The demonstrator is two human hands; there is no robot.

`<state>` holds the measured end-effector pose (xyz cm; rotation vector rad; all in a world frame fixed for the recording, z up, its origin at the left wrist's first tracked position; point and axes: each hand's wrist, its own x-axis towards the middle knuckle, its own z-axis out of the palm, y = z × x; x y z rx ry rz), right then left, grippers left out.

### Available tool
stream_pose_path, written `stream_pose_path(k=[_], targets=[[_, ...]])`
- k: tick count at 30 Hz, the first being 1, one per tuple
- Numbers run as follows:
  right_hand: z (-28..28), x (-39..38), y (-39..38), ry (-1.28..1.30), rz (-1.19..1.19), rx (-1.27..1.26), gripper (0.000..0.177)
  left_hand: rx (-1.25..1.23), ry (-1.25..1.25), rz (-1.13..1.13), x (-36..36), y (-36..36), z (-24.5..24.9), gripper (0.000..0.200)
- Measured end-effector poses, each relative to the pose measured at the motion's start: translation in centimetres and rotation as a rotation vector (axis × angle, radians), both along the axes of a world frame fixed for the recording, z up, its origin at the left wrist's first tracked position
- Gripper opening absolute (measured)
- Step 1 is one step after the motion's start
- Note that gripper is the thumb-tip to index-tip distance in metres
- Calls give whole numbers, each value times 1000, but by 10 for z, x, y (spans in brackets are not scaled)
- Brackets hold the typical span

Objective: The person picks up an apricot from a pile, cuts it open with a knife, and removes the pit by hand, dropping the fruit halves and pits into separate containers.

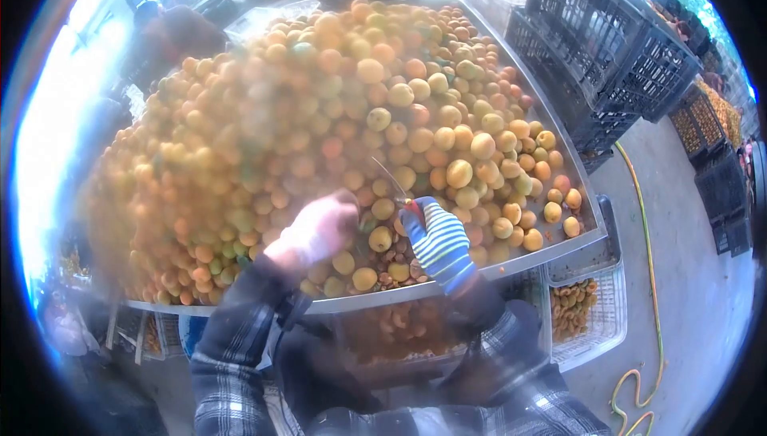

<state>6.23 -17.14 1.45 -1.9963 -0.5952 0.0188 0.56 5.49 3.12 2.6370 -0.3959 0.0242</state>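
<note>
A large heap of orange-yellow apricots (459, 173) covers the metal-rimmed table (543, 255) in front of me. My right hand (436, 238), in a blue-and-white striped glove, is closed around the red handle of a knife (390, 176). The knife's thin blade points up and to the left over the fruit. My left hand (321, 227), pale and slightly blurred, is curled just left of it above the near part of the heap. Its fingertips are hidden, so I cannot make out what they hold. Small brown pieces (397, 259) lie among the apricots between the hands and the rim.
A white crate (609, 326) with brownish-orange fruit pieces stands below the table's right corner. Black crates (611, 29) are stacked at the right. A yellow hose (644, 236) runs along the floor. A person (176, 41) is at the far left. Haze blurs the left side.
</note>
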Motion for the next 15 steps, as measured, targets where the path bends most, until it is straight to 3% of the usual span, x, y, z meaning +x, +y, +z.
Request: stream_pose_path(k=[4,8,12,15], targets=[[-4,-2,2,48,-8,-38,27,253,180,48,-28,-27,-26,14],[-6,-6,4,42,8,-67,31,303,38,143,-25,-39,-57,9],[-3,-9,2,10,-4,-50,31,225,-19,249,-30,-24,-44,10],[-6,-7,1,48,33,67,32,103,-214,611,-28,21,5,11]])
